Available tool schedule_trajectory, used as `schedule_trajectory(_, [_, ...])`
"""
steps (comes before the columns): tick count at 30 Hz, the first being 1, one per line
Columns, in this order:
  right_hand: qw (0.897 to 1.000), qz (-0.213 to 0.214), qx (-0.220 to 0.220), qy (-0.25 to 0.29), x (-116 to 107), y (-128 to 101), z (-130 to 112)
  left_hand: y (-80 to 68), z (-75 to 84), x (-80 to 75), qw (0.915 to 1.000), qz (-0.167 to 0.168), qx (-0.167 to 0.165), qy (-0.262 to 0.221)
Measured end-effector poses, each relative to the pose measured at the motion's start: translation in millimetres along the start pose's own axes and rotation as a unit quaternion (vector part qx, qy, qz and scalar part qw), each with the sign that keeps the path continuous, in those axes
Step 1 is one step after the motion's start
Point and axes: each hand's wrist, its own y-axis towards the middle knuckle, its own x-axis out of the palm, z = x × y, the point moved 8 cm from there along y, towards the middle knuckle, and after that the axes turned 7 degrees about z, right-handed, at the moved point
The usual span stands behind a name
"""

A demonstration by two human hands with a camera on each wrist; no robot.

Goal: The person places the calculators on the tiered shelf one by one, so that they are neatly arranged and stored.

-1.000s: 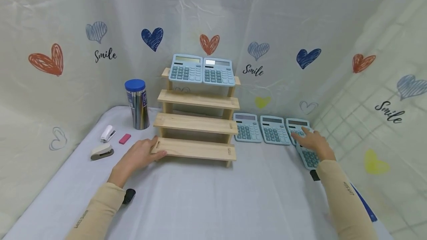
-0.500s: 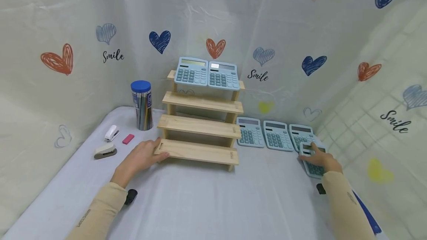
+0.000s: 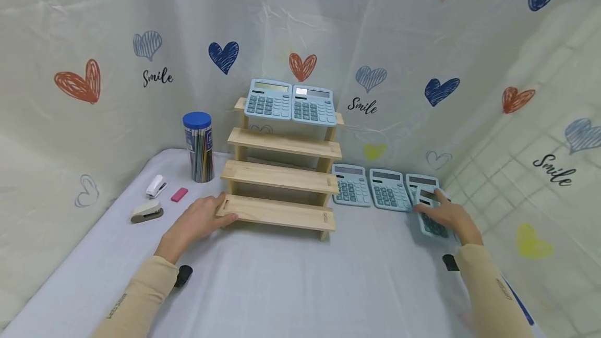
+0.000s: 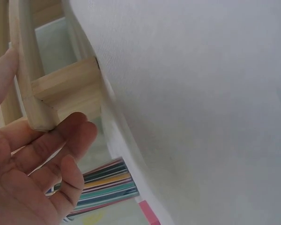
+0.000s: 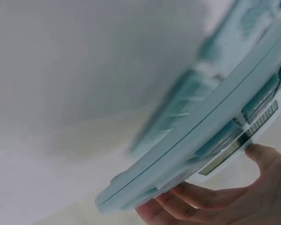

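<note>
A wooden four-step display shelf point(image 3: 277, 211) stands mid-table, with two light-blue calculators point(image 3: 268, 100) side by side on its top step. My left hand point(image 3: 197, 220) grips the left end of the bottom step, thumb on top; in the left wrist view its fingers curl by the corner of the wood point(image 4: 44, 112). At the right, my right hand point(image 3: 448, 215) holds another light-blue calculator point(image 3: 433, 228) by its edges. That calculator point(image 5: 173, 152) is raised and tilted in the right wrist view. Behind it, three more calculators point(image 3: 389, 190) lie in a row, the rightmost partly hidden.
Left of the shelf are a blue-lidded tub of pencils point(image 3: 201, 150), a pink eraser point(image 3: 179, 194), a white stapler point(image 3: 156, 186) and a beige-grey stapler point(image 3: 147, 212). Patterned cloth point(image 3: 300, 14) hangs behind. A dark blue strip point(image 3: 518, 299) shows beside the right sleeve.
My right hand has taken hold of the front calculator and lifted it slightly, up and leftward over the rightmost one in the row. My left hand stays on the shelf. The head view shifted a little.
</note>
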Motion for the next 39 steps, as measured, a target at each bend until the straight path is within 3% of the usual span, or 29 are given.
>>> schedule_trajectory(6, [0.994,0.066,-0.091,0.002,-31,-12,-70,0.5,-0.7,0.8,1.0,-0.001,0.002,0.004])
schedule_trajectory(15, [0.985,0.102,-0.139,0.022,-68,-33,-187,-0.2,-1.0,-0.8,1.0,-0.006,-0.002,0.007])
schedule_trajectory(21, [0.972,0.128,-0.196,0.002,-75,-49,-253,0.3,-0.4,0.7,0.9999,-0.013,-0.004,0.006])
schedule_trajectory(27, [0.963,0.136,-0.233,-0.016,-68,-54,-297,1.2,-0.4,1.3,0.9999,-0.01,-0.002,0.01])
schedule_trajectory(34, [0.953,0.149,-0.262,-0.031,-57,-54,-329,3.1,-1.6,1.7,0.9998,-0.008,-0.009,0.014])
schedule_trajectory(39, [0.954,0.154,-0.254,-0.029,-52,-49,-345,1.9,-2.8,3.1,0.9998,-0.01,-0.012,0.009])
